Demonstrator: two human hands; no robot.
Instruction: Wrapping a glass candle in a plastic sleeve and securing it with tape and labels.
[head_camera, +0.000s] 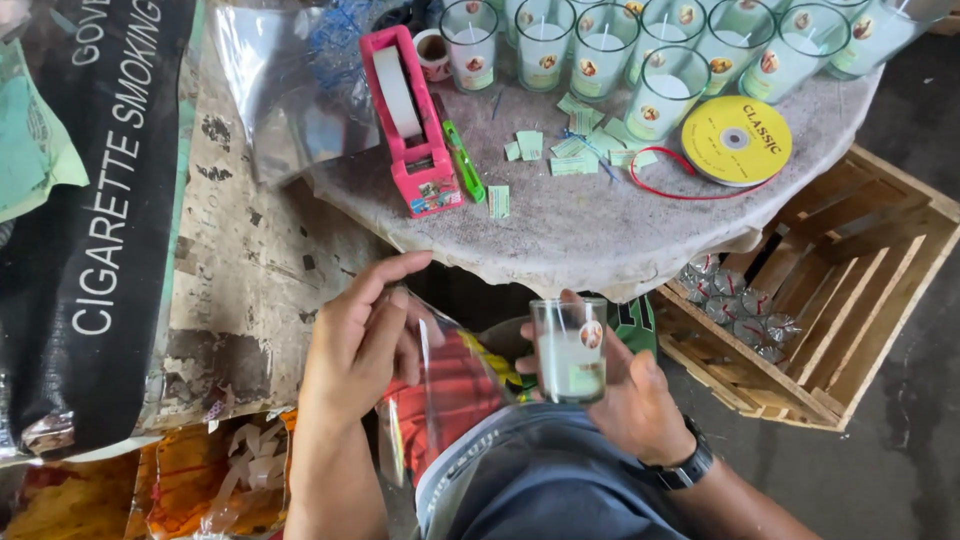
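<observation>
Candle glass (570, 350) | right hand (630, 400) fingers curled shut around it | left hand (360, 335) fingers pinching clear plastic bag (440, 390)

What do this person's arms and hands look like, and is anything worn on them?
Both forearms are bare, with no sleeves showing and no gloves. The left hand has no rings or bands that show. The right hand has a black wristwatch strapped at the wrist.

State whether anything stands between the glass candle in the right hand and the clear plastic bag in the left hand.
Nothing visible does. The right hand holds the glass candle just beside the clear plastic bag, which the left hand grips at its top edge.
</observation>
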